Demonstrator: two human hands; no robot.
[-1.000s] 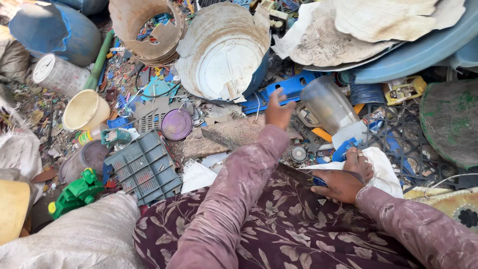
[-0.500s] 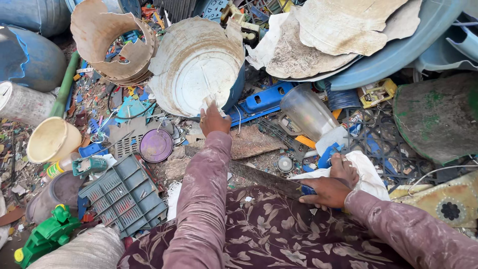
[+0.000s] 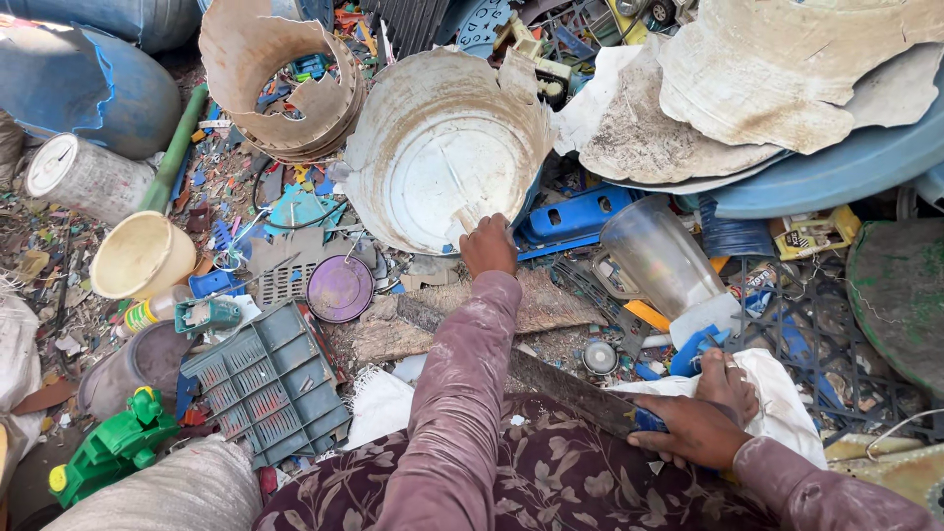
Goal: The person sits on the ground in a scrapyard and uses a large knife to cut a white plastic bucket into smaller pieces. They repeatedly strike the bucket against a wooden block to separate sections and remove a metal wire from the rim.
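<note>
Bucket shell, white, dirt-caked, lies tipped on its side in the scrap heap, open mouth facing the camera, rim cracked and jagged at upper right. Left hand is at its lower rim, fingers curled on the edge or on a small pale stub there; cannot tell which. Right hand is clamped on the blue handle of a long blade lying across the lap. Judgement: thin plastic, light, brittle, flexes under load; broken rim likely sharp. Best hold looks like the intact lower rim, clear of the torn section. Grit may make it slippery. Clear blender jug and grey crate sit close on either side.
</note>
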